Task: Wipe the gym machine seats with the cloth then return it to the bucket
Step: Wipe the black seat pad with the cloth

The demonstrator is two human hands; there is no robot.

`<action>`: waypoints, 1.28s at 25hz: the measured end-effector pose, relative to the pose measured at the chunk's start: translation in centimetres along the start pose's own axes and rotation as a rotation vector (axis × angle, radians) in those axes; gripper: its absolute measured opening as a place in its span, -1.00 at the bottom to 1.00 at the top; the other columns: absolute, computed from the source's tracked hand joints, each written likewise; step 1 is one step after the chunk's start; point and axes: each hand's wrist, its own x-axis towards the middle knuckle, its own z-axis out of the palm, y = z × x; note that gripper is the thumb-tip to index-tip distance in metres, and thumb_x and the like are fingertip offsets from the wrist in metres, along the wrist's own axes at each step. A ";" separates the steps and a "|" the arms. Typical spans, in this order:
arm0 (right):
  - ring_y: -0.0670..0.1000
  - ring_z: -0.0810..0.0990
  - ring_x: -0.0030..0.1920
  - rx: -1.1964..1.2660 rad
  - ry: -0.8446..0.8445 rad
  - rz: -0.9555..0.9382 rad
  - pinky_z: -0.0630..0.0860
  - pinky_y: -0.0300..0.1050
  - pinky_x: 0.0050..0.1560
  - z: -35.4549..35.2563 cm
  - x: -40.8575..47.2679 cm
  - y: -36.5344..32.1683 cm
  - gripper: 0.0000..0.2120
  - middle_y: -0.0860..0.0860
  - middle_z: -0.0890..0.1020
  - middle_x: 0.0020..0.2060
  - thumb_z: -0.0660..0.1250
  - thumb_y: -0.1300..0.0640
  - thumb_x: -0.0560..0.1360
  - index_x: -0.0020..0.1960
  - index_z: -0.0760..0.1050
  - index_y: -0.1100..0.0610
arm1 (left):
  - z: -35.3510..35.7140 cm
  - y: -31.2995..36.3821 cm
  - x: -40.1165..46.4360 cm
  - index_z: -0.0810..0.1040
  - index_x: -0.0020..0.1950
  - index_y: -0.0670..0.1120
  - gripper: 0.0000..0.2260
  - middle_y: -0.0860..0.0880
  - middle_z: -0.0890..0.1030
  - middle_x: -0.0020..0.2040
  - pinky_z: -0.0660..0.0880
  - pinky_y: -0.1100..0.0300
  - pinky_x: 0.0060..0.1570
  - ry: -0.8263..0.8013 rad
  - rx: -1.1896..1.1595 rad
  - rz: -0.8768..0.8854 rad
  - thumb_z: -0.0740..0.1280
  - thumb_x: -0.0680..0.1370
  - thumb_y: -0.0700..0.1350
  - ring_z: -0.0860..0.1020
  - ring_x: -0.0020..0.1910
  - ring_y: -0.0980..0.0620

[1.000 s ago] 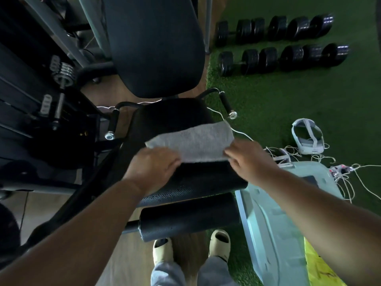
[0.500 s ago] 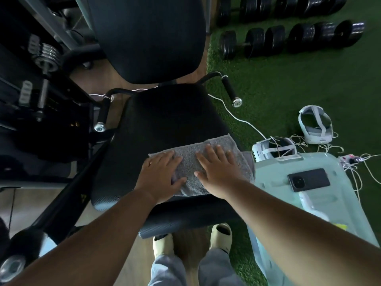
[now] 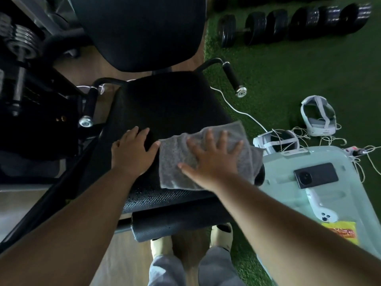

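Both my forearms reach forward and down, my right hand point(image 3: 214, 159) lying flat with its fingers point(image 3: 223, 139) spread wide and pressing palm-down, my left hand point(image 3: 132, 151) just beside it, flat, fingers straight and together.

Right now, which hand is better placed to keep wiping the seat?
The right hand: it presses flat on the grey cloth. The left hand rests on the bare black seat beside it.

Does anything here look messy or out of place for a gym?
Yes. Beside the seat, two white headsets lie on the turf among tangled white cables, and a phone and a controller rest on a pale green lid. The cloth overhangs the seat's right edge.
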 end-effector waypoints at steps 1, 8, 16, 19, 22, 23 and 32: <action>0.32 -0.30 0.54 -0.021 0.010 -0.106 -0.34 0.56 0.32 0.6 -1.2 -0.5 -0.27 0.03 -0.25 0.58 -0.18 -0.53 0.44 0.53 -0.25 -0.33 | 0.2 -0.4 0.4 0.22 0.57 0.09 -0.40 -0.03 0.19 0.60 0.16 -0.18 0.45 -0.004 -0.009 -0.004 0.09 0.59 0.33 0.12 0.58 -0.05; 0.09 -0.14 0.60 0.038 0.095 0.069 -0.13 0.15 0.55 0.4 0.6 7.3 -0.42 -0.01 -0.09 0.62 -0.16 -0.19 0.60 0.60 -0.13 -0.14 | 1.4 -1.6 0.7 0.31 0.53 0.11 -0.47 0.01 0.26 0.58 0.15 -0.13 0.47 0.122 -0.055 0.047 0.12 0.60 0.27 0.17 0.57 0.01; 0.06 -0.19 0.59 0.000 0.076 -0.319 -0.21 0.08 0.55 0.4 0.8 2.2 -0.41 -0.04 -0.11 0.61 -0.15 -0.21 0.61 0.60 -0.17 -0.14 | 1.7 -1.6 0.8 0.29 0.53 0.13 -0.49 0.04 0.24 0.58 0.12 -0.10 0.47 0.129 -0.036 0.033 0.14 0.60 0.24 0.14 0.57 0.04; -0.01 -0.18 0.59 -0.007 0.072 -0.250 -0.16 0.05 0.57 0.4 0.3 7.1 -0.42 -0.09 -0.10 0.61 -0.23 -0.20 0.58 0.59 -0.15 -0.18 | 1.6 -1.4 0.6 0.30 0.53 0.13 -0.50 0.04 0.24 0.58 0.13 -0.10 0.47 0.133 -0.033 0.025 0.13 0.61 0.23 0.14 0.57 0.04; 0.06 -0.14 0.60 0.054 0.061 0.018 -0.13 0.15 0.56 -0.8 6.0 6.3 -0.41 0.01 -0.07 0.62 -0.14 -0.10 0.60 0.61 -0.10 -0.06 | 1.5 -1.3 0.5 0.29 0.54 0.12 -0.49 0.04 0.24 0.58 0.11 -0.09 0.48 0.136 -0.040 0.026 0.13 0.61 0.22 0.13 0.57 0.05; 0.11 -0.16 0.59 0.091 0.048 0.097 -0.14 0.22 0.54 -1.2 7.6 4.6 -0.40 0.03 -0.09 0.62 -0.10 -0.08 0.61 0.61 -0.16 -0.06 | 1.4 -1.3 0.5 0.29 0.54 0.12 -0.49 0.04 0.23 0.58 0.11 -0.08 0.48 0.136 -0.044 0.024 0.12 0.61 0.23 0.13 0.57 0.05; -0.01 -0.16 0.59 0.027 0.101 -0.078 -0.27 -0.04 0.49 -0.4 0.5 4.1 -0.46 -0.08 -0.06 0.61 -0.15 -0.11 0.62 0.59 -0.13 -0.21 | 1.0 -1.7 0.4 0.20 0.58 0.12 -0.45 0.02 0.13 0.62 0.05 -0.09 0.51 0.057 -0.052 0.056 0.04 0.62 0.26 0.05 0.60 0.03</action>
